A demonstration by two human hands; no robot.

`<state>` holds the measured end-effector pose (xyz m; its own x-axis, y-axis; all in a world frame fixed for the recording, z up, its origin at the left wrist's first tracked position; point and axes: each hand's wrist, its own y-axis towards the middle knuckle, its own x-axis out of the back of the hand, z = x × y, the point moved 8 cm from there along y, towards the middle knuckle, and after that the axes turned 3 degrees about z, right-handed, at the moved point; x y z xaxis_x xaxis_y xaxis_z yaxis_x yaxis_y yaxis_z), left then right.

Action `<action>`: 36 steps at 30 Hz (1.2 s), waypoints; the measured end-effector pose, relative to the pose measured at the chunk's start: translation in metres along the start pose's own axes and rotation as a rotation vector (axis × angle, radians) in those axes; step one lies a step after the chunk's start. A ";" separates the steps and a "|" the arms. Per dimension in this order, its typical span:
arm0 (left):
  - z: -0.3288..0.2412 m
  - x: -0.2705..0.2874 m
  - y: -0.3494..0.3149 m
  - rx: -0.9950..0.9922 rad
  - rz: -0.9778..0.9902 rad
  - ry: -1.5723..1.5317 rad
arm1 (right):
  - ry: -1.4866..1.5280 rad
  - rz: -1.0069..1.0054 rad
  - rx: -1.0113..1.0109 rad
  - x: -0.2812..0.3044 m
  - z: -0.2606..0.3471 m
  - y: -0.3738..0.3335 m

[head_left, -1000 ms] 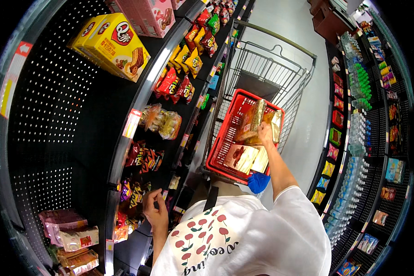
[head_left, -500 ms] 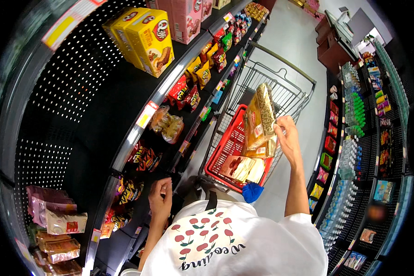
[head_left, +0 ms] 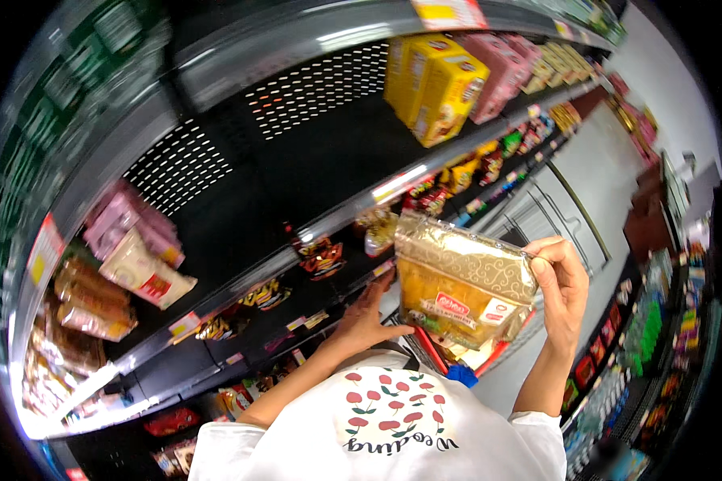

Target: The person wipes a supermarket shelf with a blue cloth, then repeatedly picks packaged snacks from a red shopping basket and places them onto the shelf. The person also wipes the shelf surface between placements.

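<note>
My right hand (head_left: 561, 280) pinches the upper right corner of a food bag (head_left: 465, 280). This flat plastic bag has a gold scroll pattern along its top and yellow-brown contents showing below. It hangs in front of my chest, above the red shopping basket (head_left: 491, 362), and covers most of it. My left hand (head_left: 367, 321) is beside the bag's lower left edge, fingers stretched and thumb apart, holding nothing. Whether its fingertips touch the bag, I cannot tell.
A shopping cart (head_left: 565, 212) stands beyond the basket. Along my left runs a black shelf (head_left: 289, 184) bearing yellow boxes (head_left: 437, 92), pink boxes (head_left: 497, 76), wrapped breads (head_left: 96, 297) and a pale bag (head_left: 148, 268). Shelved bottles (head_left: 642, 321) line the right side.
My right hand has raised the food bag out of the basket area and toward me. My left hand has moved right, opening beside it. The view has swung left toward the shelf.
</note>
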<state>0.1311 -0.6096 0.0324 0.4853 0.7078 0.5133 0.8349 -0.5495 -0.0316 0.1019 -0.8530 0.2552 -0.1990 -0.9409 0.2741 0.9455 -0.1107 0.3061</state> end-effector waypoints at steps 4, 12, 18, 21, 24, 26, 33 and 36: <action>0.016 0.032 -0.024 0.158 -0.031 -0.032 | 0.202 0.163 0.073 -0.065 0.027 0.024; 0.027 0.126 -0.070 0.114 -0.422 -0.273 | 0.412 0.283 0.199 -0.156 0.057 0.086; 0.040 0.194 -0.092 0.004 -0.752 -0.399 | 0.843 0.349 0.111 -0.226 0.041 0.141; 0.051 0.221 -0.092 -0.044 -0.808 -0.292 | 0.900 0.298 0.123 -0.249 0.035 0.163; 0.058 0.246 -0.089 -0.047 -0.848 -0.194 | 0.952 0.267 0.098 -0.277 0.028 0.187; 0.077 0.261 -0.085 -0.028 -0.872 -0.235 | 1.020 0.268 0.088 -0.296 0.027 0.201; 0.109 0.321 -0.059 -0.061 -1.006 -0.125 | 0.867 0.169 -0.104 -0.356 -0.017 0.260; 0.121 0.342 -0.049 -0.068 -1.042 -0.058 | 0.722 0.193 -0.100 -0.387 -0.062 0.304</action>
<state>0.2877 -0.2872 0.1056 -0.4533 0.8646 0.2167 0.8314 0.3225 0.4525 0.4817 -0.5425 0.1859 0.1585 -0.9188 -0.3615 0.9722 0.0812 0.2197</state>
